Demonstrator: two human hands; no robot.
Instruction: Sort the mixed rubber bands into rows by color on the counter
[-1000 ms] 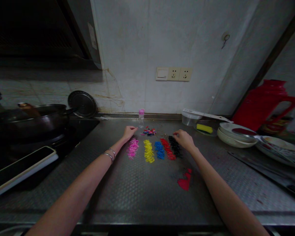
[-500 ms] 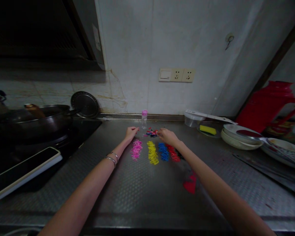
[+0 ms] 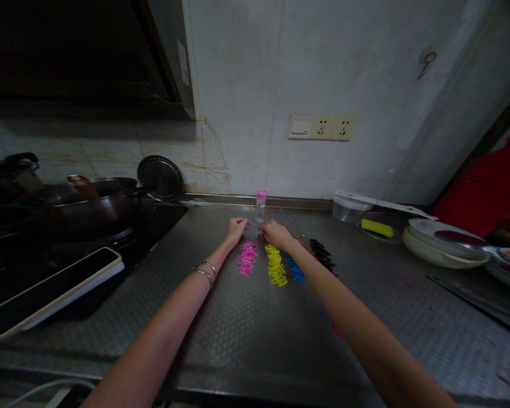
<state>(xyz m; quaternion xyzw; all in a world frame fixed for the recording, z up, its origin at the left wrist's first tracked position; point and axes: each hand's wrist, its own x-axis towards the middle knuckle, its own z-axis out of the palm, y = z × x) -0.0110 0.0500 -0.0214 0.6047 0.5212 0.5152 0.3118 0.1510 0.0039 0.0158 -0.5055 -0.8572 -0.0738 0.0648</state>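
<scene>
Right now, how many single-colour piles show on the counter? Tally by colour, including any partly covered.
Pink pile: 1
Yellow pile: 1
Blue pile: 1, partly covered
Red pile: 1, mostly hidden by the right forearm
Black pile: 1
Total: 5

Countertop (image 3: 225, 328) is grey with a repeating dot pattern, pink pile (image 3: 246, 259), yellow pile (image 3: 276, 265), blue pile (image 3: 296, 268) and black pile (image 3: 321, 254) are each one colour, bottle (image 3: 260, 212) clear, cap (image 3: 262, 194) pink, sponge (image 3: 377, 228) yellow, jug (image 3: 482, 190) red, switch plate (image 3: 322, 128) cream, bangles (image 3: 203, 274) silver, phone (image 3: 55, 292) black, pale-edged, wall (image 3: 242, 79) grey with brownish streaks.
</scene>
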